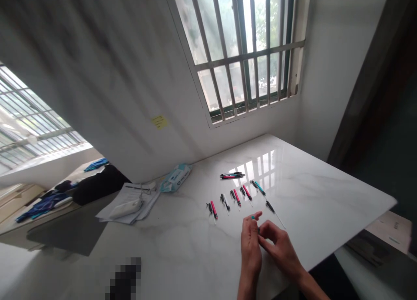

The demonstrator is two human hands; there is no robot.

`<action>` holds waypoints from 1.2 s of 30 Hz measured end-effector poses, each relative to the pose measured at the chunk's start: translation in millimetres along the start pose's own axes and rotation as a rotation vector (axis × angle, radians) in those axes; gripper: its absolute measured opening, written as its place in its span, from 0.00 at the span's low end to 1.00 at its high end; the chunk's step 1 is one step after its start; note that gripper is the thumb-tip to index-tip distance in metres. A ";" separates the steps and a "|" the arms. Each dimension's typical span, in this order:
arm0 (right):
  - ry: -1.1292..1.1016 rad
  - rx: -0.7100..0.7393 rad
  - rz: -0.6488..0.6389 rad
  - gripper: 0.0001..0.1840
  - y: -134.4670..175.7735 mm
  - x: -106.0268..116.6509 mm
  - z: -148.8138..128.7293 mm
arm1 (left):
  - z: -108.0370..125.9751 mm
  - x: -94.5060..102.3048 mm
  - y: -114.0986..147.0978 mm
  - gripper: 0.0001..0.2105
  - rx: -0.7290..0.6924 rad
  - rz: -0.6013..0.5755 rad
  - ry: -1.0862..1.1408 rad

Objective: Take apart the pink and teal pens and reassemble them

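Note:
My left hand is closed around a teal pen barrel, which shows only in small bits between the fingers. My right hand meets it from the right, thumb and forefinger pinched at the barrel's lower end. Just beyond the hands lies a black pen part with a thin white refill trailing from it. Further left, pens in parts form a slanting row: a teal barrel, pink barrels and a clear barrel, each beside black parts and refills.
Several whole pens lie together behind the row. A blue-and-white wipes pack and papers are on the left of the white marble table. A barred window is above. The table's right edge runs near my right arm.

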State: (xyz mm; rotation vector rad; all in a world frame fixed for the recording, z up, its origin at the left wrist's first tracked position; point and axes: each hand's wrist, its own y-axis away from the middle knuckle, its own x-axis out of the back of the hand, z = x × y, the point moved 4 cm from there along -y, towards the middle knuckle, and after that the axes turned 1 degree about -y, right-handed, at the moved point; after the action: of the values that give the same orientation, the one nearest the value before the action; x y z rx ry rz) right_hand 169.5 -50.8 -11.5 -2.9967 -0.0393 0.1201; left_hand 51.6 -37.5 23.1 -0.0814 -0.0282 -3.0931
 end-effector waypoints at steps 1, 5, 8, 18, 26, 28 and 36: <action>-0.054 -0.027 0.021 0.16 4.3 -8.6 2.4 | -1.2 6.7 1.2 0.27 0.007 0.057 0.006; -0.186 -0.096 0.077 0.18 9.6 -25.6 3.5 | -6.9 36.0 4.4 0.26 0.034 0.271 0.072; -0.190 -0.121 0.130 0.20 4.6 -22.5 -1.0 | -13.6 48.9 8.3 0.26 0.064 0.331 0.159; -0.149 -0.105 0.186 0.25 -25.4 -7.1 -38.1 | -29.9 13.9 33.4 0.26 0.403 0.208 0.612; -0.051 -0.042 0.273 0.24 -31.9 22.7 -39.3 | -31.5 11.0 31.0 0.26 0.363 0.241 0.530; 0.005 -0.002 0.369 0.25 -34.2 47.1 -32.5 | -31.4 13.3 28.1 0.24 0.315 0.238 0.442; 0.562 0.123 0.291 0.16 -39.5 122.6 2.8 | -10.9 -0.2 7.2 0.20 0.096 0.007 -0.008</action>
State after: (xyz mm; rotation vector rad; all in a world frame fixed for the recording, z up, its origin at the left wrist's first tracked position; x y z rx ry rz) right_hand 290.5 -7.4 -18.2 -2.7790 0.4435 -0.6590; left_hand 51.6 -44.9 12.4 -0.0904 -0.1766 -3.0790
